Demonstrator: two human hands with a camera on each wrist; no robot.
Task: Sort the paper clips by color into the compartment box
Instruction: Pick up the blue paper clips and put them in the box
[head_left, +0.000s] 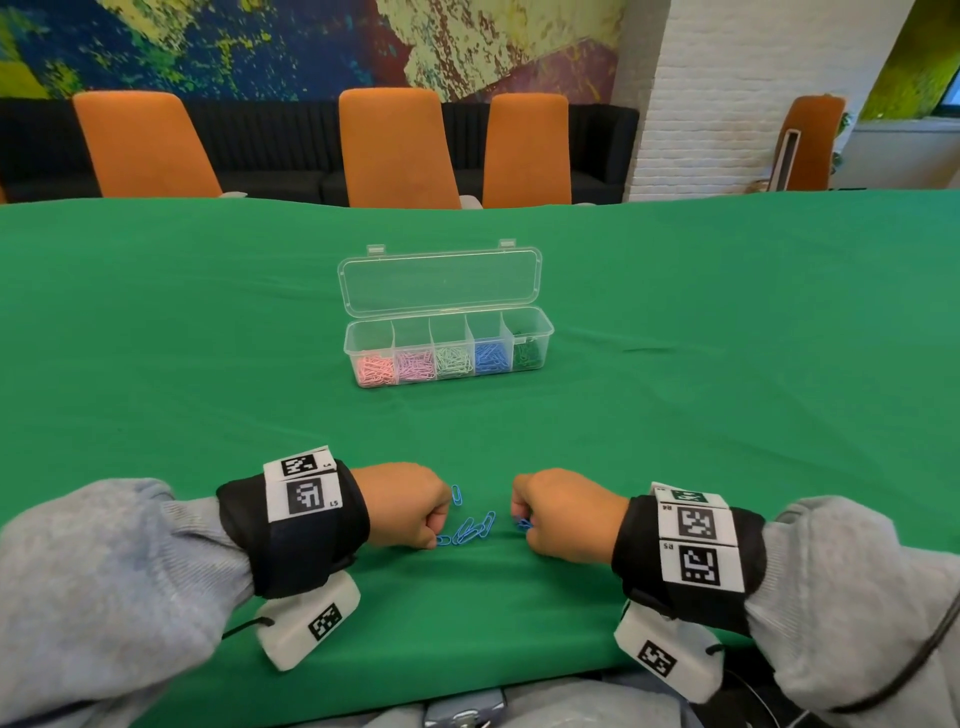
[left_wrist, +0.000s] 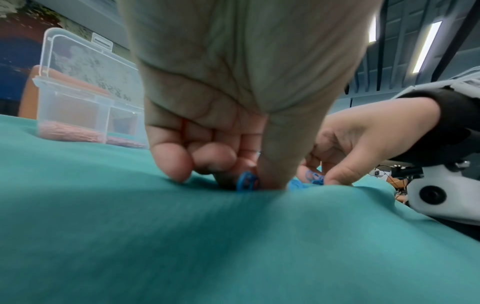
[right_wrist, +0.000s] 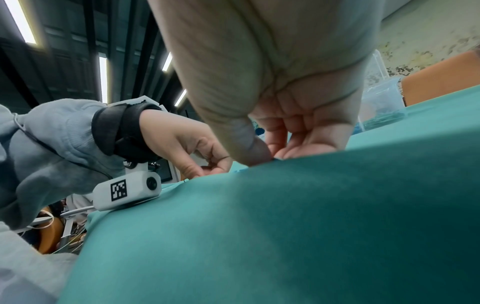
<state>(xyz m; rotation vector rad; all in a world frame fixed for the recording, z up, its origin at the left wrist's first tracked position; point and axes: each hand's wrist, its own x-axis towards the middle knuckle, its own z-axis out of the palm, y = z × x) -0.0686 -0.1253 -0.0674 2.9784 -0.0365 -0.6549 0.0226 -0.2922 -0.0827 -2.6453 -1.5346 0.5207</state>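
Table: one, under a green cloth (head_left: 208, 338), bearing everything below.
Chairs: four orange ones (head_left: 395, 150) along the far edge.
Box (head_left: 449, 347): one clear box at mid-table, lid standing open, five compartments in a row; from the left pink, lilac, white, blue, dark green clips.
Left hand (head_left: 402, 506): curled down on the cloth near the front edge, thumb and fingertips pinching a blue clip (left_wrist: 246, 183) against the cloth.
Right hand (head_left: 566, 514): curled likewise, thumb and forefinger pinching a small bunch of blue clips (head_left: 523, 524); their number cannot be told.
Loose clips (head_left: 472, 530): about five blue ones between the hands, well in front of the box.
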